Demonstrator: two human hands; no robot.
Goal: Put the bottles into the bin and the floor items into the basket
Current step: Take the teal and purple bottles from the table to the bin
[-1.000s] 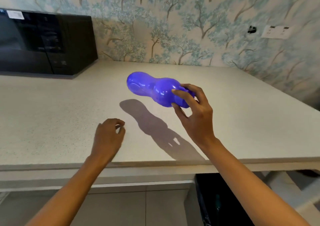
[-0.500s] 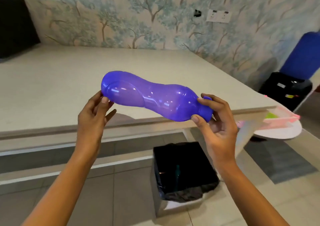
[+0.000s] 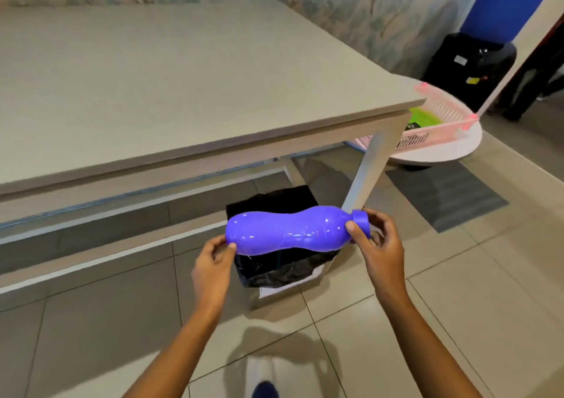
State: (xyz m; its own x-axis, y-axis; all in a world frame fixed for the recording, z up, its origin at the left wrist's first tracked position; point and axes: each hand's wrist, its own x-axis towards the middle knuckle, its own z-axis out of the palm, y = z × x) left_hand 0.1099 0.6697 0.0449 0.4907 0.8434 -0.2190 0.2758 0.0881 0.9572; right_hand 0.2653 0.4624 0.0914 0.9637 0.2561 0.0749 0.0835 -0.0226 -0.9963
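A purple plastic bottle (image 3: 290,229) lies sideways in the air, held at both ends. My left hand (image 3: 213,263) pinches its base on the left. My right hand (image 3: 378,245) grips its capped neck on the right. Directly under the bottle stands a bin (image 3: 283,269) lined with a black bag, on the tiled floor below the table edge. A pink basket (image 3: 439,123) with something green inside rests on a low white round table at the right.
A pale table (image 3: 183,86) fills the upper left, its slanted leg (image 3: 369,168) just behind the bin. A grey floor mat (image 3: 445,193) lies to the right. A black appliance with a blue top (image 3: 470,59) stands by the wall. My foot (image 3: 262,379) shows at the bottom.
The bottle came off the table, my left hand took its base, and both hands lowered it from table height to just above the bin. The view tilted down.
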